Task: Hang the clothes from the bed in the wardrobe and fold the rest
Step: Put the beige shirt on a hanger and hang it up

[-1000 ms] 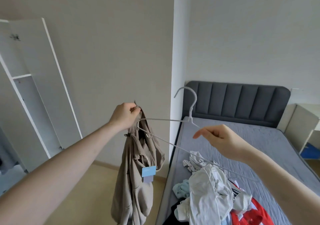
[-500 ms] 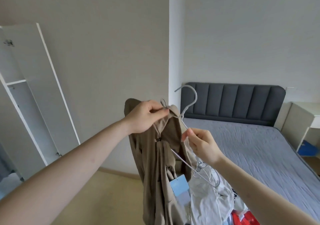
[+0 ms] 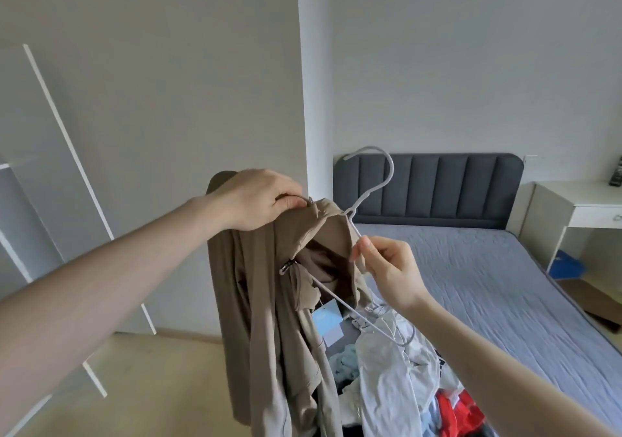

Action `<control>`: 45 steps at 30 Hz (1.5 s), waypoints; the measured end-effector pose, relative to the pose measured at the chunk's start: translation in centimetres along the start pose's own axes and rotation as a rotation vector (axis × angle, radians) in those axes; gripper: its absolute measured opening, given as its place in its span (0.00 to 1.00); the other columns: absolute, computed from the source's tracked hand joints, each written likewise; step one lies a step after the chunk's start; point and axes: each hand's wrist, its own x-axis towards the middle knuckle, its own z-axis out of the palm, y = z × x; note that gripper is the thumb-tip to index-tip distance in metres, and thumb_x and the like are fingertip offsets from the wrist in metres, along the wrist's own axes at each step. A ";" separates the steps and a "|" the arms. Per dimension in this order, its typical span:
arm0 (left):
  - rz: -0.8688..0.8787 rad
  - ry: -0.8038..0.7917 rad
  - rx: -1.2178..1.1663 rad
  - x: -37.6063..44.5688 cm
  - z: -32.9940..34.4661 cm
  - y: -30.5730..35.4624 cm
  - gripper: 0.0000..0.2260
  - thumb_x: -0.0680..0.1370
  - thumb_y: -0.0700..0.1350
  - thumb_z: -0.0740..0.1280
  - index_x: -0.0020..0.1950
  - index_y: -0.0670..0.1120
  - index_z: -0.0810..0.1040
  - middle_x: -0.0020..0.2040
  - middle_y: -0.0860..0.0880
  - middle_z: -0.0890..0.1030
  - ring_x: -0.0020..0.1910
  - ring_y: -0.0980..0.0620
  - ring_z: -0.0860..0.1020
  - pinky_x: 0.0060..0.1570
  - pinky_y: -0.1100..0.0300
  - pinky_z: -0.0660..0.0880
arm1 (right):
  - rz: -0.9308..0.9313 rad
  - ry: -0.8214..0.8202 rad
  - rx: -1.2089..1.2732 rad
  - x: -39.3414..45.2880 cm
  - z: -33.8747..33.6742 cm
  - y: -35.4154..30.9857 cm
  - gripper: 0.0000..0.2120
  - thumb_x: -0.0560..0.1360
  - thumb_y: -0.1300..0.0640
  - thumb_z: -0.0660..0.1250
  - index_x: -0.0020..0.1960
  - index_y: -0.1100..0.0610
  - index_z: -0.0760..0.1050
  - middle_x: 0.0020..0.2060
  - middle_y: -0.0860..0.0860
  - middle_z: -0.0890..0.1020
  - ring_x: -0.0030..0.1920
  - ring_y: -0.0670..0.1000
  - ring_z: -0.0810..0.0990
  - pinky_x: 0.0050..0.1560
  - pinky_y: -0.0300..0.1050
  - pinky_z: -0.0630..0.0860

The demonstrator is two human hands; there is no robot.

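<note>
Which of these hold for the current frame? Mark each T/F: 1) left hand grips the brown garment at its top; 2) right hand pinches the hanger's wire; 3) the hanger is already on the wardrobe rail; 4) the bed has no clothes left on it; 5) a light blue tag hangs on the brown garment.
1) The left hand grips the brown garment at its top. True.
2) The right hand pinches the hanger by its wire. True.
3) The hanger is on the wardrobe rail. False: it is held in the air, hook free.
4) No clothes remain on the bed. False: a pile of clothes lies at its near end.
5) A light blue tag hangs on the brown garment. True.
</note>
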 end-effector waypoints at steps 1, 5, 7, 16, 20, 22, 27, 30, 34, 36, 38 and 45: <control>0.001 -0.010 0.032 0.3 0.0 -0.3 0.13 0.84 0.60 0.58 0.51 0.58 0.79 0.45 0.59 0.82 0.45 0.54 0.78 0.41 0.56 0.71 | -0.022 0.051 -0.044 0.1 -0.3 -0.2 0.18 0.85 0.47 0.62 0.43 0.53 0.84 0.28 0.58 0.70 0.27 0.50 0.65 0.30 0.43 0.63; -0.025 0.134 0.135 0.3 0.1 -2.4 0.24 0.81 0.66 0.49 0.50 0.56 0.81 0.41 0.56 0.83 0.41 0.50 0.79 0.36 0.57 0.69 | -0.240 0.452 -0.240 -2.1 -1.8 0.0 0.05 0.82 0.58 0.66 0.54 0.54 0.81 0.48 0.48 0.79 0.49 0.49 0.79 0.51 0.35 0.73; -0.063 0.202 0.167 0.0 -0.2 -3.3 0.25 0.81 0.66 0.49 0.50 0.55 0.82 0.41 0.54 0.84 0.42 0.47 0.81 0.37 0.56 0.71 | -0.316 0.480 -0.225 -5.1 -1.0 1.2 0.05 0.79 0.62 0.64 0.47 0.53 0.76 0.43 0.48 0.78 0.45 0.52 0.77 0.47 0.41 0.72; -0.063 0.372 0.210 0.6 -2.5 -3.6 0.22 0.82 0.63 0.54 0.44 0.50 0.79 0.32 0.52 0.77 0.33 0.45 0.75 0.32 0.57 0.61 | 0.833 0.031 0.015 -4.6 6.8 6.8 0.36 0.75 0.28 0.63 0.59 0.61 0.82 0.45 0.56 0.83 0.50 0.56 0.82 0.67 0.44 0.62; -0.061 0.396 0.211 0.5 -3.8 -2.8 0.22 0.82 0.62 0.55 0.44 0.48 0.79 0.33 0.52 0.77 0.34 0.45 0.74 0.33 0.56 0.64 | 0.998 -0.032 0.140 -0.1 8.4 7.2 0.47 0.66 0.19 0.64 0.67 0.57 0.75 0.61 0.53 0.79 0.58 0.53 0.77 0.62 0.46 0.69; -0.064 0.407 0.220 0.3 -4.3 -2.5 0.21 0.82 0.62 0.56 0.43 0.48 0.77 0.32 0.53 0.75 0.34 0.46 0.73 0.33 0.56 0.63 | 1.007 -0.010 0.198 1.8 9.2 7.9 0.40 0.68 0.25 0.70 0.64 0.56 0.74 0.59 0.53 0.80 0.58 0.54 0.79 0.61 0.47 0.73; -0.079 0.425 0.286 -1.1 -5.9 -3.9 0.20 0.82 0.62 0.56 0.47 0.51 0.81 0.36 0.52 0.81 0.38 0.42 0.79 0.34 0.55 0.69 | 0.911 0.162 0.208 3.2 9.2 9.0 0.07 0.80 0.62 0.60 0.52 0.58 0.76 0.44 0.56 0.81 0.41 0.53 0.81 0.39 0.45 0.81; -0.125 0.439 0.369 -3.6 -7.1 -7.2 0.21 0.82 0.63 0.54 0.50 0.53 0.83 0.44 0.52 0.85 0.45 0.40 0.83 0.37 0.53 0.75 | 0.796 0.339 0.273 3.5 5.0 9.0 0.15 0.80 0.68 0.52 0.51 0.60 0.78 0.37 0.55 0.81 0.33 0.52 0.78 0.26 0.41 0.77; -0.136 0.403 0.456 -6.5 -6.9 -10.2 0.23 0.82 0.63 0.52 0.45 0.50 0.80 0.41 0.52 0.82 0.42 0.40 0.81 0.34 0.52 0.75 | 0.647 0.360 0.221 5.1 -0.7 7.1 0.15 0.81 0.65 0.57 0.48 0.59 0.83 0.29 0.52 0.78 0.25 0.47 0.66 0.22 0.37 0.62; -0.155 0.430 0.436 -7.0 -6.0 -10.4 0.23 0.82 0.61 0.53 0.44 0.49 0.81 0.40 0.51 0.83 0.41 0.39 0.82 0.33 0.52 0.75 | 0.602 0.368 0.197 6.4 -2.5 5.6 0.12 0.80 0.64 0.61 0.44 0.59 0.83 0.34 0.56 0.76 0.27 0.49 0.66 0.23 0.37 0.61; -0.144 0.463 0.425 -7.1 -5.2 -10.2 0.21 0.83 0.59 0.55 0.43 0.48 0.80 0.39 0.49 0.82 0.39 0.39 0.82 0.31 0.54 0.71 | 0.636 0.384 0.218 7.4 -3.8 4.1 0.10 0.79 0.62 0.63 0.42 0.58 0.80 0.32 0.55 0.72 0.24 0.48 0.64 0.23 0.37 0.59; -0.147 0.594 0.387 -6.1 -5.0 -9.2 0.16 0.84 0.52 0.58 0.40 0.46 0.73 0.34 0.47 0.76 0.34 0.38 0.77 0.29 0.56 0.64 | 0.758 0.245 0.393 7.9 -6.6 0.5 0.11 0.81 0.62 0.59 0.40 0.56 0.70 0.24 0.50 0.64 0.19 0.47 0.55 0.22 0.34 0.52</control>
